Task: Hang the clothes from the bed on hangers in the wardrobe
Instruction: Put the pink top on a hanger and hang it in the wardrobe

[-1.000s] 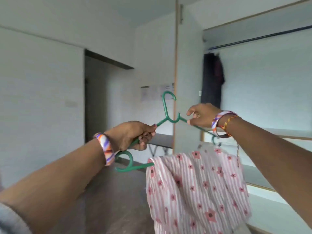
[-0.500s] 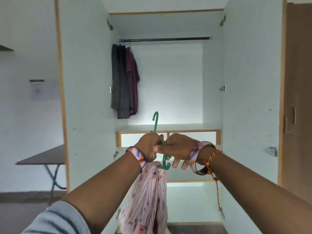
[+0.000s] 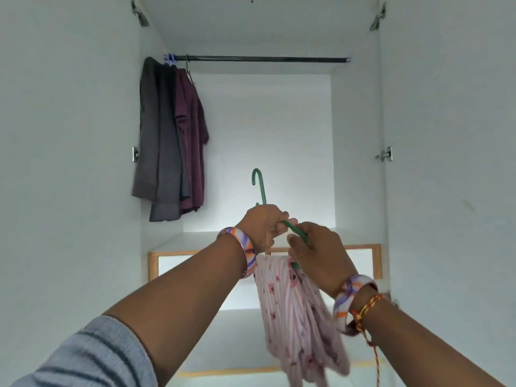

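The pink striped garment (image 3: 296,317) with small red flowers hangs bunched below both hands, draped on a green hanger (image 3: 261,191) whose hook points up above them. The left hand (image 3: 262,229) grips the hanger near its neck; the right hand (image 3: 315,251), just beside it, grips the hanger's arm. Above and left of the hands, a grey shirt (image 3: 156,141) and maroon shirt (image 3: 192,135) hang on the wardrobe rail (image 3: 265,59).
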Demonstrator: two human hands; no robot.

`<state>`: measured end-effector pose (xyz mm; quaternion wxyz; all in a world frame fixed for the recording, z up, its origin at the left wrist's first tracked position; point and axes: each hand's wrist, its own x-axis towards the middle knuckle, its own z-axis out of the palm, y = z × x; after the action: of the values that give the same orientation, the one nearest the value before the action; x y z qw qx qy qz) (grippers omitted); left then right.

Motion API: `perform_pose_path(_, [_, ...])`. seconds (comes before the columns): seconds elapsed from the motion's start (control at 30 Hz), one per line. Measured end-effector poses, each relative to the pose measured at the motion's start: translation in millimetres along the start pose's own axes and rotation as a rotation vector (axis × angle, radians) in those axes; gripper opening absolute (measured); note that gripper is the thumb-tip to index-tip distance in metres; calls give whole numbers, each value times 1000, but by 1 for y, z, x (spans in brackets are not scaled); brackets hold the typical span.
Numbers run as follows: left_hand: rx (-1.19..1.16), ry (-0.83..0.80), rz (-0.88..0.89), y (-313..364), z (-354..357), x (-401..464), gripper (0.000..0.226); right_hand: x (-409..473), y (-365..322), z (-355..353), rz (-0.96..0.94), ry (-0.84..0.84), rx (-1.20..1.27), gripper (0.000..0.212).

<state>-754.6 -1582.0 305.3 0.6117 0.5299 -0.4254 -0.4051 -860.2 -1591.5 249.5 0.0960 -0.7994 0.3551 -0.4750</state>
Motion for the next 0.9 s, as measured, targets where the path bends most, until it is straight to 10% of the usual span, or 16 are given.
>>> perform_pose_path(0.53, [712, 124, 573, 146, -92, 301, 21, 369, 63, 140, -529, 465, 512, 39])
perform_pose_path(0.9, [1605, 873, 1063, 368, -249, 492, 22, 730, -39, 147, -637, 589, 423, 25])
